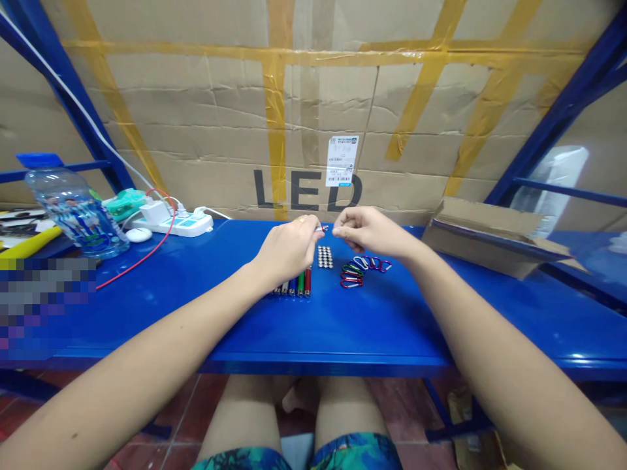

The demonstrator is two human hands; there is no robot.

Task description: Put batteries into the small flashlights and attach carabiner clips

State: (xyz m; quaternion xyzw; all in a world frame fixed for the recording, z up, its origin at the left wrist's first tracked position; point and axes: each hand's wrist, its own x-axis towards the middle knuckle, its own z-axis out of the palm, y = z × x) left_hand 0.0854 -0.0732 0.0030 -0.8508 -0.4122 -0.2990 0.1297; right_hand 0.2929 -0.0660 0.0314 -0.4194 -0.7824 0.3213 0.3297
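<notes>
My left hand (294, 245) is closed around a small, thin piece whose silver and reddish end (323, 228) sticks out past the fingertips; the rest of it is hidden. Just to the right, my right hand (365, 230) has thumb and fingers pinched together, and whatever may be between them is too small to make out. Below the hands, small silver button cells (325, 257) stand in neat rows. Several slim metal tubes in red, green, blue and silver (300, 283) lie side by side, partly under my left hand. Coloured carabiners (353, 275) form a curved line below my right hand.
On the blue table (255, 333), a water bottle (76, 209), a white power strip (179, 222) and a red cable (159, 245) lie left. An open cardboard box (490, 238) stands right. A large taped carton (220, 130) backs the table.
</notes>
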